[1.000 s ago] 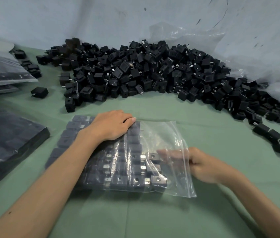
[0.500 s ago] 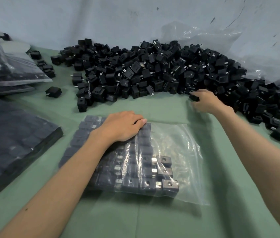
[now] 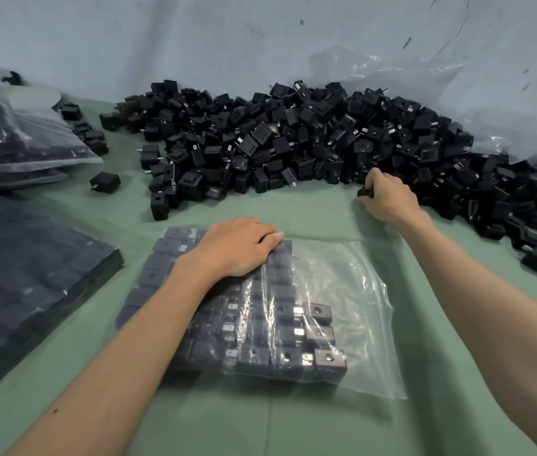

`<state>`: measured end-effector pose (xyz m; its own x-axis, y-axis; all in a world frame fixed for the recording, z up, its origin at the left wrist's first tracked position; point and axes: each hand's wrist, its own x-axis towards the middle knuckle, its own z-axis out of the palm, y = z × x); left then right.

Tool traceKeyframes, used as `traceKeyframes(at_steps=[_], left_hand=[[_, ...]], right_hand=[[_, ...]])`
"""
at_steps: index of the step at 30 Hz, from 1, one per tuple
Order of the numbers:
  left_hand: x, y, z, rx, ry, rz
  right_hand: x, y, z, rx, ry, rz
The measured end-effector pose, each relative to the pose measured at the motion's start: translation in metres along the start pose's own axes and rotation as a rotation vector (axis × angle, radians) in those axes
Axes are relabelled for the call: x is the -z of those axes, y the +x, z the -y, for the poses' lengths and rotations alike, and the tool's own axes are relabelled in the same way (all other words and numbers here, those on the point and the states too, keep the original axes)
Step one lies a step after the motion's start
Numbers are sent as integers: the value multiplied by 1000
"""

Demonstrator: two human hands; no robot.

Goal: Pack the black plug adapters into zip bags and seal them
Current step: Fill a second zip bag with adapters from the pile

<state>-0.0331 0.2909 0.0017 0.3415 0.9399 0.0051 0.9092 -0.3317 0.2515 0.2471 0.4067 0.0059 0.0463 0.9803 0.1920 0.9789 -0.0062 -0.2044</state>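
A clear zip bag [image 3: 343, 311] lies flat on the green cloth in front of me, its left part filled with rows of black plug adapters [image 3: 273, 334]. My left hand [image 3: 237, 248] rests palm down on the bag's far left corner, fingers fairly straight, pressing the adapters. A big heap of loose black adapters [image 3: 293, 139] stretches along the wall. At the heap's near edge my right hand [image 3: 385, 195] has its fingers curled round one black adapter [image 3: 364, 192].
Filled bags of adapters are stacked at the left [image 3: 20, 149], and a flat dark packed bag [image 3: 30, 274] lies nearer me. A single adapter [image 3: 105, 181] sits apart on the cloth. Crumpled clear plastic [image 3: 458, 93] leans on the wall behind the heap.
My right hand left the bag's open side, reached out to the heap's near edge and closed on an adapter. My left hand stayed on the bag.
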Motion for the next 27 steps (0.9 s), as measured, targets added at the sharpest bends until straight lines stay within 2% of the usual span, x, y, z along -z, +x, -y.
traceKeyframes(at_steps=[2, 6, 8, 13, 17, 21, 25, 27], left_hand=[[-1, 0, 1, -6, -4, -15], [-2, 1, 1, -23, -5, -31], [-2, 1, 1, -22, -3, -32], [-2, 1, 1, -19, -13, -12], [-1, 1, 0, -9, -10, -7], [0, 1, 0, -6, -10, 10], [1, 1, 1, -5, 3, 2], [0, 1, 1, -6, 0, 2]], right_hand=[[2, -13, 3, 32, 118, -4], [18, -67, 8, 72, 715, -24], [29, -97, 1, 59, 885, 70], [41, -151, -23, 1, 833, 297], [43, -183, -15, 137, 905, 405], [40, -193, 12, 248, 903, 418], [34, -198, 31, 145, 1044, 347], [33, -200, 35, 137, 1020, 318]])
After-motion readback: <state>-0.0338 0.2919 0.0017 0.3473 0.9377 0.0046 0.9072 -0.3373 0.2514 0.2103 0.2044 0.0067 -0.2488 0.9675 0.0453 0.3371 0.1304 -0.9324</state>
